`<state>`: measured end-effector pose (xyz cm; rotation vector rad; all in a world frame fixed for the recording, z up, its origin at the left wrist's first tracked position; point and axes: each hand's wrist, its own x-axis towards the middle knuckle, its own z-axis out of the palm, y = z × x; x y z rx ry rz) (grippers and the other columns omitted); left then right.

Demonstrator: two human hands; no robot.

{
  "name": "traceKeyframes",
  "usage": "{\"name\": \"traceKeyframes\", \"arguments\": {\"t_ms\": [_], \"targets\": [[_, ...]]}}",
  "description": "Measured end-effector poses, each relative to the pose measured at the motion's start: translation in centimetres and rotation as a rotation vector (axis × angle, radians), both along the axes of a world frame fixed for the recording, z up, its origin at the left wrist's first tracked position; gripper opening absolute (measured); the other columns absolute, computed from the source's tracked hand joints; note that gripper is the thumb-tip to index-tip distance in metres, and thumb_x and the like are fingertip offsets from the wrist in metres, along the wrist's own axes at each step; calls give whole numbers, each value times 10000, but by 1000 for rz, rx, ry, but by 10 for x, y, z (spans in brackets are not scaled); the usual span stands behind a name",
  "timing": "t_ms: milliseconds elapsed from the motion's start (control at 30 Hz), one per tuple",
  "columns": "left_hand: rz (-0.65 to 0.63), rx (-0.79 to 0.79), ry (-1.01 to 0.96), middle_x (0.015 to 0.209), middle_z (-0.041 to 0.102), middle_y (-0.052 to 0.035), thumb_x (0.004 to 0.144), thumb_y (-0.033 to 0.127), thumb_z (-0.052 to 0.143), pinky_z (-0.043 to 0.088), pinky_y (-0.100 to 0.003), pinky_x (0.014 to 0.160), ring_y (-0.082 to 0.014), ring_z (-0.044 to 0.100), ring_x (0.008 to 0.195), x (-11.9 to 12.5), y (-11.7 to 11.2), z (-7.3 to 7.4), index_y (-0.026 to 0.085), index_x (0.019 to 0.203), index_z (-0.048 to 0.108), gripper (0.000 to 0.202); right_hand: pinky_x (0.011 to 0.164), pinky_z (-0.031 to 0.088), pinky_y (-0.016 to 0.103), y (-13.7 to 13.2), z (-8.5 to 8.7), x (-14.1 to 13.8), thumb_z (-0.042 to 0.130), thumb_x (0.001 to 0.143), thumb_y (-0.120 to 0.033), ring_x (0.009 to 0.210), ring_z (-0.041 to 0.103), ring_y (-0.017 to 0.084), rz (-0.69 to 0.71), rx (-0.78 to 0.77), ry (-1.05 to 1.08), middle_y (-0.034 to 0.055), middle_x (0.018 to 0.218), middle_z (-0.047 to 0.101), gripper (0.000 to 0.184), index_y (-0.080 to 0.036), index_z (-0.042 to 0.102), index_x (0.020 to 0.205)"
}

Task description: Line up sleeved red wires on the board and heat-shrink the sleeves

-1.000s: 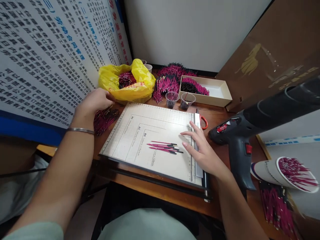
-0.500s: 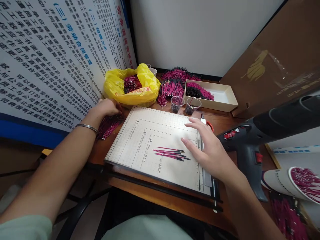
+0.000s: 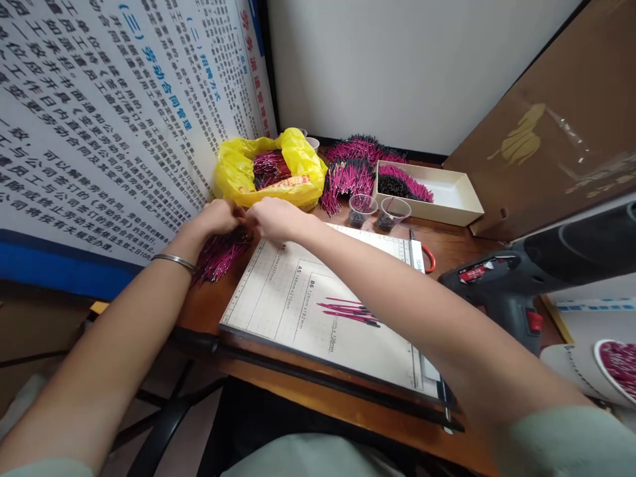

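Note:
My left hand (image 3: 220, 217), below a wrist with a silver bracelet (image 3: 173, 261), has its fingers curled in above a pile of magenta wires with dark ends (image 3: 223, 257). My right hand (image 3: 274, 218) meets it there, fingers drawn together. Whatever they pinch is hidden by the hands. Under my right forearm lies a white paper-cutter board (image 3: 268, 298) printed with grid lines and paper sizes. A small row of magenta wires with black ends (image 3: 348, 310) rests on it, partly covered by the forearm.
Behind the board stand a yellow plastic bag of wires (image 3: 233, 169), two clear cups (image 3: 362, 211) and a cream box (image 3: 447, 192) of wires. Loose wire heaps (image 3: 348, 179) lie between them. A black heat gun (image 3: 507, 285) and a cup of wires (image 3: 616, 368) are at the right.
My right hand has gone from open above the board's right side to the far left corner, beside my left hand. The left hand has stayed by the wire pile. The view has shifted slightly.

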<state>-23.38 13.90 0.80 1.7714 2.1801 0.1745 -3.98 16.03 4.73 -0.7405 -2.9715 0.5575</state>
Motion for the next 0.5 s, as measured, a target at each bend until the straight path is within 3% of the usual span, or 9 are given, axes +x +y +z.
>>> {"name": "traceKeyframes", "arguments": {"t_ms": [200, 500], "targets": [[51, 62, -91, 991, 799, -55, 708, 357, 609, 546, -330, 912, -297, 707, 1007, -11, -5, 7, 171, 972, 788, 369, 986, 564, 422, 14, -18, -39, 637, 963, -366, 1111, 649, 190, 60, 57, -157, 83, 1201, 662, 323, -136, 643, 1190], [66, 80, -188, 933, 802, -69, 674, 345, 699, 554, -317, 879, -289, 731, 944, -4, -1, -7, 171, 946, 807, 341, 987, 562, 436, 21, -34, -49, 620, 967, -422, 1151, 625, 211, -65, 135, -165, 104, 1282, 617, 421, -152, 594, 1290]]}}
